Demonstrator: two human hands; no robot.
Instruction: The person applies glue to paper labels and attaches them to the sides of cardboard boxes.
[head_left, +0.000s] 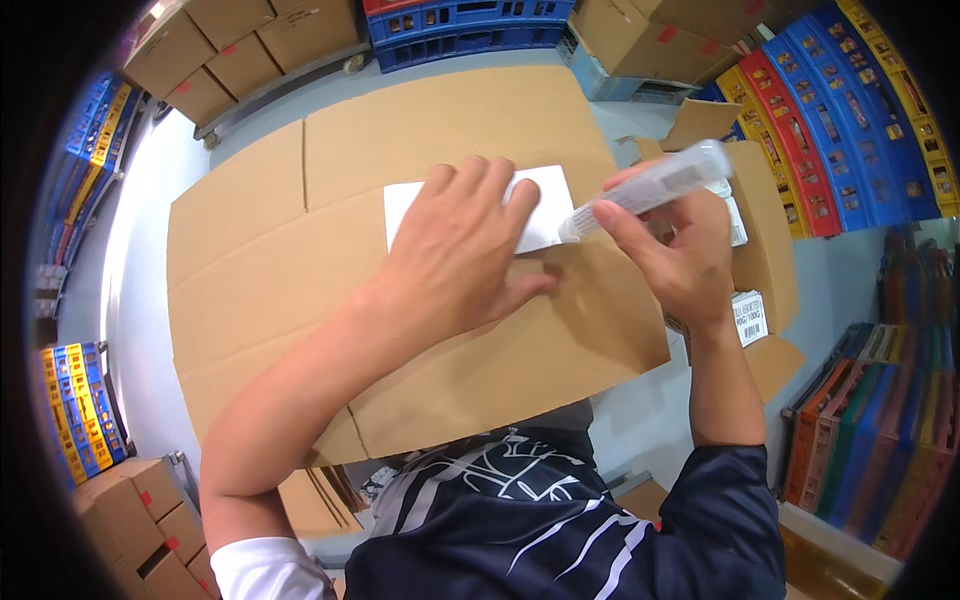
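Observation:
A flattened corrugated cardboard sheet (247, 255) spreads in front of me, marked by creases and slits. On its far right part lies a white paper sheet (546, 196), partly covered by my left hand (465, 232). That hand presses the paper from above, palm down with its fingers spread, and grips nothing. My right hand (675, 240) holds a translucent plastic squeeze bottle (660, 184), tilted with its narrow end down at the paper's near right corner. The bottle is slightly blurred, and I cannot tell whether its tip touches the paper.
An open carton (765, 225) at the right contains stacks of printed white labels (750, 319). Blue crates (472, 45) and closed cartons (262, 45) on a wheeled dolly stand at the back. More coloured crates (855, 150) line the right; stacked cartons (142, 510) sit at lower left.

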